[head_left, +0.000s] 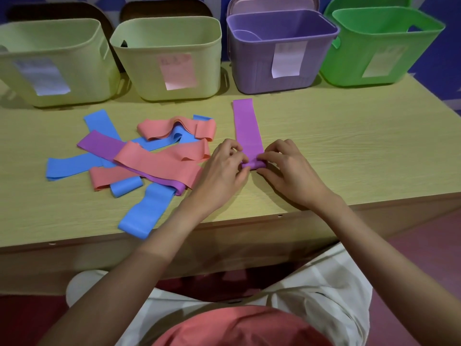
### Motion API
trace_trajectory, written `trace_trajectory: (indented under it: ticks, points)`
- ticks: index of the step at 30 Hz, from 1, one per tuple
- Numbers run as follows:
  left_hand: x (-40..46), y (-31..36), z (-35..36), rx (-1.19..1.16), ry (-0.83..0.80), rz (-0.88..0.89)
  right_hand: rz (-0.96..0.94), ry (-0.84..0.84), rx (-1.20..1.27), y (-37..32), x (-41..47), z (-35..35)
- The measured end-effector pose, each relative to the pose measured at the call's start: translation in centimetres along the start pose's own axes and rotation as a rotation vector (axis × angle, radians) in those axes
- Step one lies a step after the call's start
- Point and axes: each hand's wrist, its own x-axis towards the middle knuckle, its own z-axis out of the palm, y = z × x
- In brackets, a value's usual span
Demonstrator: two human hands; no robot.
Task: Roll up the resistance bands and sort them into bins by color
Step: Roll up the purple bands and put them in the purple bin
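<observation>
A purple resistance band (247, 126) lies straight on the wooden table (349, 146), pointing away from me. Its near end is curled into a small roll (252, 165). My left hand (225, 171) pinches the roll's left side and my right hand (287, 168) pinches its right side. To the left lies a tangled pile of blue (147, 208), pink (159, 163) and purple (99, 144) bands. At the back stand two pale yellow-green bins (57, 78) (139, 71), a purple bin (252, 76) and a green bin (349, 63), each with a paper label.
The table's front edge (249, 221) runs just below my wrists. One blue band hangs slightly over that edge. A purple lid (272, 3) leans behind the purple bin. My lap and a white shoe (82, 283) are below the table.
</observation>
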Motion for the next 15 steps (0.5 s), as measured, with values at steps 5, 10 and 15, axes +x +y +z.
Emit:
trace_trajectory:
  ticks: [5,10,15]
  points:
    - [0.41,-0.41,-0.10,0.005,-0.013,-0.002,-0.008,0.007,0.055,-0.22,0.22,0.11]
    - [0.61,-0.67,-0.30,0.086,-0.013,0.043,0.008,-0.001,0.044,0.05,0.71,0.03]
    - [0.79,-0.40,-0.10,0.062,-0.014,0.050,0.014,-0.004,0.032,0.16,0.97,0.07]
